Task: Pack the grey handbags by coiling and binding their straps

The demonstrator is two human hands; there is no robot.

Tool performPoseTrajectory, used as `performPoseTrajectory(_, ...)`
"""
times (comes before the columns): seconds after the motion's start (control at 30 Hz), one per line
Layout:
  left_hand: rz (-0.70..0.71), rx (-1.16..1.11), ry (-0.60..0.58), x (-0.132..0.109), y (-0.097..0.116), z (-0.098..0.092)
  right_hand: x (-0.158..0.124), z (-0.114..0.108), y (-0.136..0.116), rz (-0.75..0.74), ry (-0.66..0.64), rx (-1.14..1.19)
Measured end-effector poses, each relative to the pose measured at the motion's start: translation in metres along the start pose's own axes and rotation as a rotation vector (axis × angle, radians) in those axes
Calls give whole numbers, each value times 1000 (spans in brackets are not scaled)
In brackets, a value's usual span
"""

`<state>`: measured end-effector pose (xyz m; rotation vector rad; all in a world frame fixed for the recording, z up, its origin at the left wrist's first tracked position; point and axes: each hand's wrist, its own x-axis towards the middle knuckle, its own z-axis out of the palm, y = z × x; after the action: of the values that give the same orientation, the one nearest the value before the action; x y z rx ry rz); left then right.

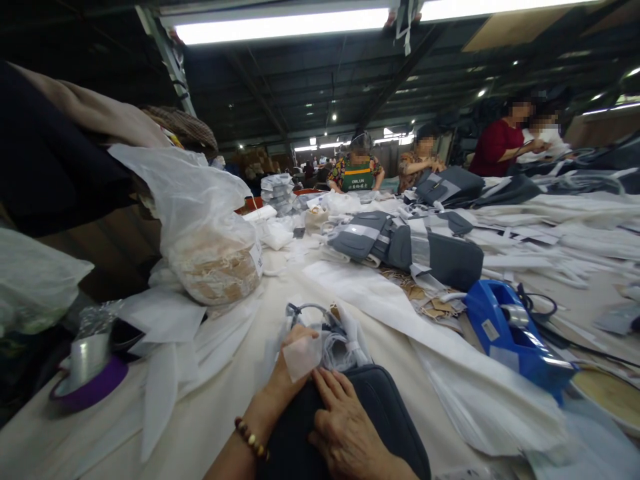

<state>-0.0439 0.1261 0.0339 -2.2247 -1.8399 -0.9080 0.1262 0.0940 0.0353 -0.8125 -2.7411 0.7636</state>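
Note:
A dark grey-blue bag (387, 403) lies on the table right before me, its handles and bundled white cord (336, 351) at the far end. My right hand (345, 420) rests on the bag with index and middle fingers stretched out flat, the others bent. To its left, my left hand (294, 339), a beaded bracelet (251, 439) on its wrist, lies at the bag's edge near the grey handle (313, 308). A translucent whitish square sheet (303, 357) covers part of that hand. The left fingers are mostly hidden, so their grip does not show.
A blue tape dispenser (510, 333) stands right, beside a long white sheet (425, 347). Left are a plastic-wrapped bundle (215, 260) and a clear roll on a purple ring (93, 387). Stacked grey bags (440, 257) lie ahead; several people (357, 170) stand beyond.

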Motion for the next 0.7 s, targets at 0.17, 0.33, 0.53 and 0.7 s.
performPoseTrajectory(0.17, 71, -9, -77, 12, -1, -19, 0, 0, -1, -4, 22, 8)
performPoseTrajectory(0.33, 173, 144, -10, 5, 14, -25, -2, 0, -1, -7, 67, -1)
performPoseTrajectory(0.53, 401, 213, 48, -13, 32, -16, 4, 17, 8, -34, 135, -42)
performPoseTrajectory(0.7, 360, 209, 142, -28, 38, -7, 10, 36, 19, -109, 297, -98)
